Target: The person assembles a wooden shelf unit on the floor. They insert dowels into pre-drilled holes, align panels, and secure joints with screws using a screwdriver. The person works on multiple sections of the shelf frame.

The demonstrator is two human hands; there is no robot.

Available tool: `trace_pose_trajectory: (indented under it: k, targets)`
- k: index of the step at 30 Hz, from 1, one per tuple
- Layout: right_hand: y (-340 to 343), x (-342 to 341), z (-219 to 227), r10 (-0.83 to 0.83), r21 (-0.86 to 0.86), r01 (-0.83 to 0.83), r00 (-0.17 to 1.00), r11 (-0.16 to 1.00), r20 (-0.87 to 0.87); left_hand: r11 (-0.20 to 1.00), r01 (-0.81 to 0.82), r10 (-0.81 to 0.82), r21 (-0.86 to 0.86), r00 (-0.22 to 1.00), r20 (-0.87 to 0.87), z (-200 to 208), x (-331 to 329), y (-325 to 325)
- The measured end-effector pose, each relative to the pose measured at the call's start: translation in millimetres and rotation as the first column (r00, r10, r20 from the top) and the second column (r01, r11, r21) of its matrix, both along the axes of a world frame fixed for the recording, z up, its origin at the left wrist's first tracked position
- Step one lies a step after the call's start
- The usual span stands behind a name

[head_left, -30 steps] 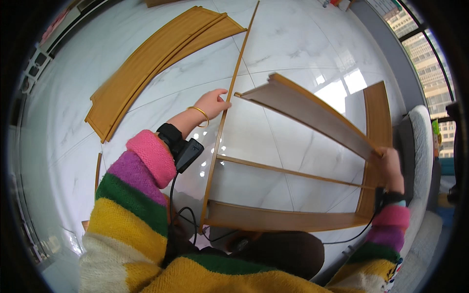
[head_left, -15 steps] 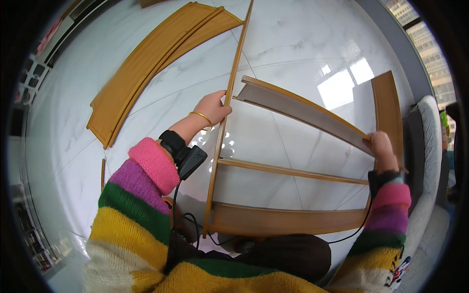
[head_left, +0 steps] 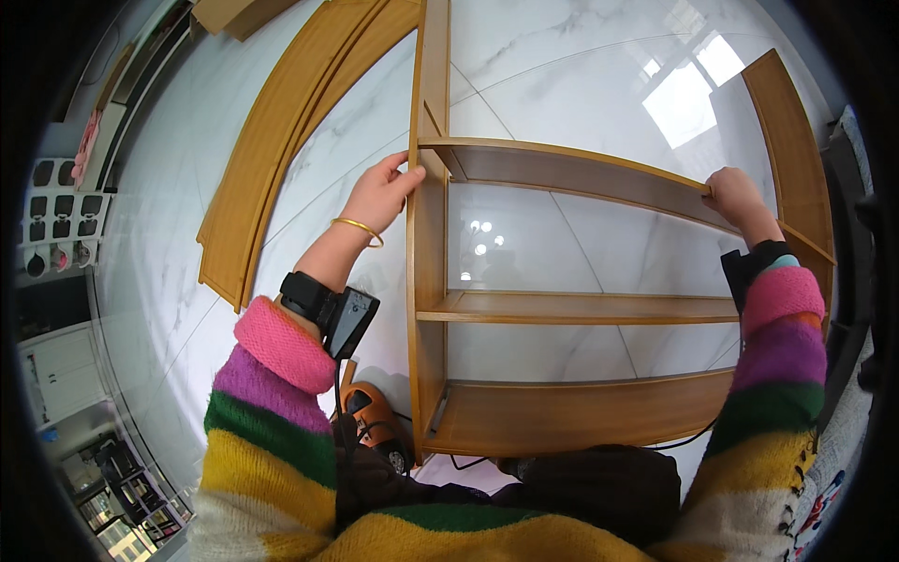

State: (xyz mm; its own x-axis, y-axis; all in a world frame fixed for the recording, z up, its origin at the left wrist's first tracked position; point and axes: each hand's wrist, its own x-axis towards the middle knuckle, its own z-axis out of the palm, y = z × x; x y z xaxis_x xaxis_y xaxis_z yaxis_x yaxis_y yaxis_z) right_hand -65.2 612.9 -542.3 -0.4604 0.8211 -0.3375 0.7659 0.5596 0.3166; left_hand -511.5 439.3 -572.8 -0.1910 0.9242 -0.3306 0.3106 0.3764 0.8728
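A wooden shelf frame lies in front of me on the floor, with a long side panel [head_left: 429,244] on its left. My left hand [head_left: 382,194] grips the edge of this panel, thumb on one side and fingers on the other. My right hand [head_left: 738,199] is closed around the right end of an upper shelf board [head_left: 581,173], whose left end meets the side panel. Below it runs a middle shelf board [head_left: 581,307]. A wider bottom board [head_left: 581,417] lies nearest to my legs. The right side panel [head_left: 791,140] is partly hidden by my right arm.
Loose wooden panels [head_left: 272,159] lie stacked on the white tile floor [head_left: 159,253] to the left. An orange shoe [head_left: 370,412] is beside the frame's lower left corner. A cardboard box [head_left: 239,14] stands at the far left, and black cables run near my legs.
The upper shelf board's left end, apart from the left side panel before, now meets it. The board has turned, and the left panel shows more of its inner face. Both hands keep their holds.
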Motion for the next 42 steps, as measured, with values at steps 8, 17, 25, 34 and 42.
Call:
trace_pose_trajectory:
  k: [8, 17, 25, 34, 42]
  targets:
    - [-34.1, 5.3, 9.9, 0.019, 0.033, -0.019, 1.0, 0.999, -0.006, 1.0, -0.017, 0.017, 0.004, 0.996, -0.093, 2.0, -2.9, 6.7]
    - [-26.4, 2.0, 10.8, 0.045, 0.059, -0.043, 0.999, 0.997, -0.031, 0.998, -0.062, 0.062, -0.005, 0.997, -0.052, -2.1, -3.5, 5.2]
    - [-24.1, -1.9, 13.7, 0.038, 0.032, -0.037, 0.998, 0.999, -0.059, 0.999, -0.047, 0.048, 0.015, 0.993, -0.108, -9.1, -9.0, 12.5]
    - [-39.0, 7.0, 7.6, 0.052, 0.005, -0.052, 0.998, 0.999, -0.044, 0.998, -0.045, 0.049, 0.034, 0.992, -0.12, 3.8, -3.1, 8.5]
    - [-35.5, 7.2, 4.3, 0.013, -0.033, -0.015, 0.999, 0.999, -0.044, 0.998, -0.043, 0.043, -0.035, 0.999, 0.001, 12.3, -0.7, 4.3]
